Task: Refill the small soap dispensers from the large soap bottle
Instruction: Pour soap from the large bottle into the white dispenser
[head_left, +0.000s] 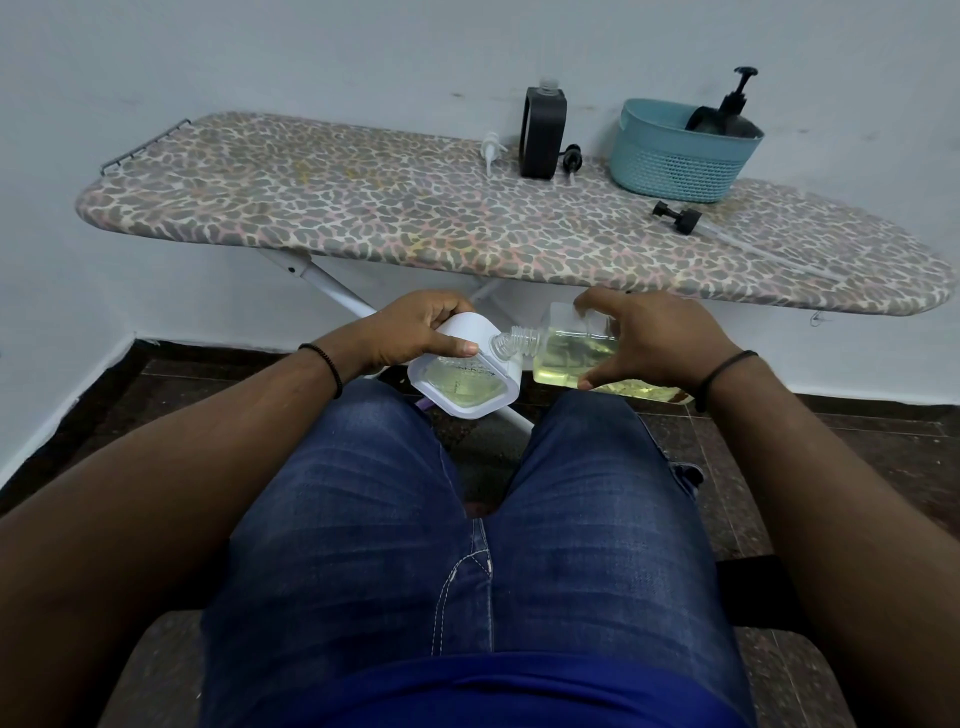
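Denim: blue jeans (467, 545) fill the near field at 6 o'clock; the person is seated, and both bottles are held in the air above the knees, probably so that a spill misses the ironing board.
Left hand (415, 332): curled round the white-framed bottle (462, 384), thumb on the near face and fingers over the far edge, a closed holding grip.
White-framed bottle: tilted, its long axis runs from 7 o'clock up to 1 o'clock, and its clear neck points to the right; yellowish soap is seen through its side.
Right hand (654, 343): fingers and thumb are spread wide but clamped on the clear bottle (571, 353), thumb below and fingers above.
Clear bottle: laid almost on its side, long axis from 3 o'clock to 9 o'clock, threaded neck pointing left; the two necks meet mouth to mouth, so a transfer of soap is judged to be in progress. Which bottle gives and which receives cannot be told.
Ironing board (363, 218): patterned cover, well apart at 12 o'clock, used as a shelf for the waiting parts.
Black pump (678, 215): laid flat at 1 o'clock, its tube stretched right; taken off to open a neck.
Black-sleeved bottle (543, 132): upright, uncapped, a white pump (491, 148) and a small black pump (571, 158) beside it.
Blue basket (675, 161): at 1 o'clock, holding a dark pump dispenser (730, 117).
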